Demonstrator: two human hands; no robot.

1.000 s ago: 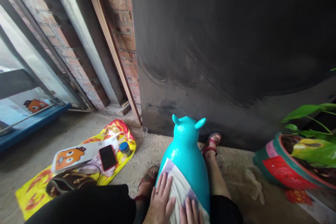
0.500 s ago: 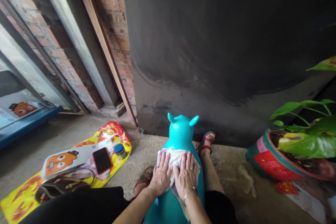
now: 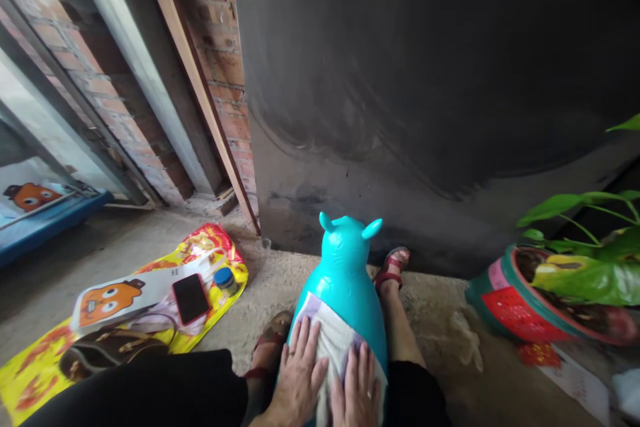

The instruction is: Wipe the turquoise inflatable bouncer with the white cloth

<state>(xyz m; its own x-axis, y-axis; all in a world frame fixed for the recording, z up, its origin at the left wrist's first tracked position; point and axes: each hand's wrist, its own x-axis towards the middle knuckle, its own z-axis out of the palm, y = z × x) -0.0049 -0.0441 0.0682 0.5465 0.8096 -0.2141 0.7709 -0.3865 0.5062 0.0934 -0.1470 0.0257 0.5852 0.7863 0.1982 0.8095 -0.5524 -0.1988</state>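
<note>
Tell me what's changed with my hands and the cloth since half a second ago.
Your left hand and right hand have slid back toward you, bringing the cloth down from near the turquoise toy's neck. Neither hand has let go: both still lie flat on the cloth. The toy, the phone and the blue-lidded jar stayed put.

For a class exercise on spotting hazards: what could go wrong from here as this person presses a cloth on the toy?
The cloth lies under a flat left hand and right hand, so it might slip or bunch on the shiny toy.

The toy looks rounded and smooth, so an uneven push could make it roll or tip.

The phone lies low on a yellow sheet, to the person's left, so a shifting left foot might knock it.
</note>
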